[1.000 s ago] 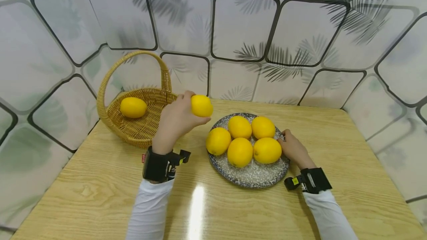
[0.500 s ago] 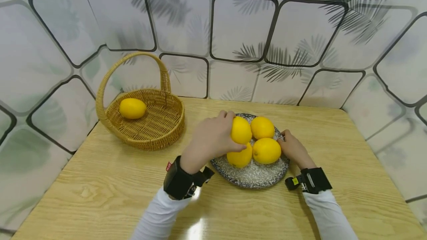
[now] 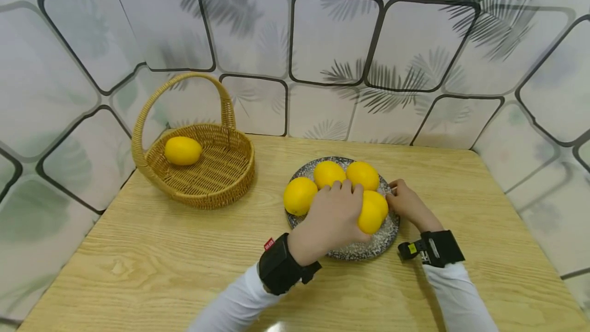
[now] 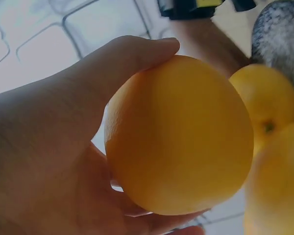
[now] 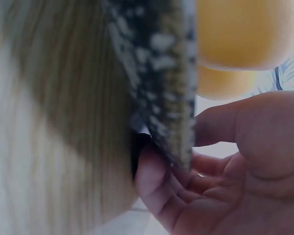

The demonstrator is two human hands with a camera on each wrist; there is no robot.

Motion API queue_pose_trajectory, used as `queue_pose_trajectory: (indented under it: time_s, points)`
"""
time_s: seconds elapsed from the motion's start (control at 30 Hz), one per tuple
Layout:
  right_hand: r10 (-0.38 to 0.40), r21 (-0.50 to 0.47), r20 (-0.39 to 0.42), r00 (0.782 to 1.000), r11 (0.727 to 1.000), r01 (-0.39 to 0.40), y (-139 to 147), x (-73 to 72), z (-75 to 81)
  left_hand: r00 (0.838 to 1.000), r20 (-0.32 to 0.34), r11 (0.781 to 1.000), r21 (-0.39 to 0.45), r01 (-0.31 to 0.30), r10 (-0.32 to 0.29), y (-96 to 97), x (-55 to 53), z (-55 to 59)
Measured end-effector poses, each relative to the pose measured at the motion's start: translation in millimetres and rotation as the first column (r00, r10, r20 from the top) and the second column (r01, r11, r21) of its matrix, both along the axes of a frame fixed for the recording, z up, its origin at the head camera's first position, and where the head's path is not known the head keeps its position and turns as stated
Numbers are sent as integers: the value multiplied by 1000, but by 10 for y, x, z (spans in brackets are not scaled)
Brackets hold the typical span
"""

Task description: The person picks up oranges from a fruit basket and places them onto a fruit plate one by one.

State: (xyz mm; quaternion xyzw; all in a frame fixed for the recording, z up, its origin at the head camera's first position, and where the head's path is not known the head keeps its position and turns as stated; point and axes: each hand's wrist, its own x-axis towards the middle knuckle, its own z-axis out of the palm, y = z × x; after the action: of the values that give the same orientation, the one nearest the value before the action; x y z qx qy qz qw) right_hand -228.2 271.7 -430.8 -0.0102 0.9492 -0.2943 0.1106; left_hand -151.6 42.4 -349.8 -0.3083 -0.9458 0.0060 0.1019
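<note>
My left hand (image 3: pixel 333 216) grips a lemon (image 4: pixel 179 137) over the front right of the speckled plate (image 3: pixel 355 254). Its thumb and fingers wrap the fruit from opposite sides in the left wrist view. The held lemon overlaps another lemon (image 3: pixel 382 205) by the plate's right rim. More lemons sit on the plate: one at the left (image 3: pixel 300 196) and two at the back, including this lemon (image 3: pixel 363 175). My left hand hides part of the plate. My right hand (image 3: pixel 411 208) pinches the plate's right rim; in the right wrist view the fingers (image 5: pixel 154 171) reach underneath it.
A wicker basket (image 3: pixel 221 200) with a tall arched handle stands on the wooden table (image 3: pixel 138 260) at the left, one lemon (image 3: pixel 183 150) inside. A patterned wall (image 3: pixel 336 40) closes off the table's back and both sides.
My left hand has carried its lemon from beside the basket rightward across the plate to its front right. My right hand stays at the rim, and the basket has not moved.
</note>
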Motion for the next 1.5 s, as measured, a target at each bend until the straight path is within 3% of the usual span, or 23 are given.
queue_pose_trajectory:
  time_s: [0.13, 0.33, 0.5, 0.73, 0.9, 1.13, 1.5]
  points:
    - [4, 13, -32, 999, 1000, -3, 2, -8, 4, 999, -32, 999, -36, 10, -11, 82, 36, -87]
    - [-4, 2, -34, 999, 1000, 4, 14, -10, -6, 1000, -17, 999, -52, 14, -15, 199, 74, -206]
    - [28, 15, -48, 998, 1000, -27, 31, -7, 6, 999, -31, 993, -115, 21, -25, 277, 112, -298]
    - [47, 20, -52, 998, 999, -46, 23, -3, 38, 995, -92, 981, -191, 31, -49, 337, 118, -411]
    - [57, 28, -59, 997, 998, -55, 6, 7, 59, 989, -124, 979, -198, 51, -76, 335, 119, -473]
    - [70, 22, -68, 995, 997, -69, -5, 7, 69, 982, -166, 979, -196, 55, -89, 310, 119, -420]
    - [74, 21, -67, 995, 997, -72, -2, -1, 66, 981, -167, 983, -171, 68, -97, 289, 112, -375]
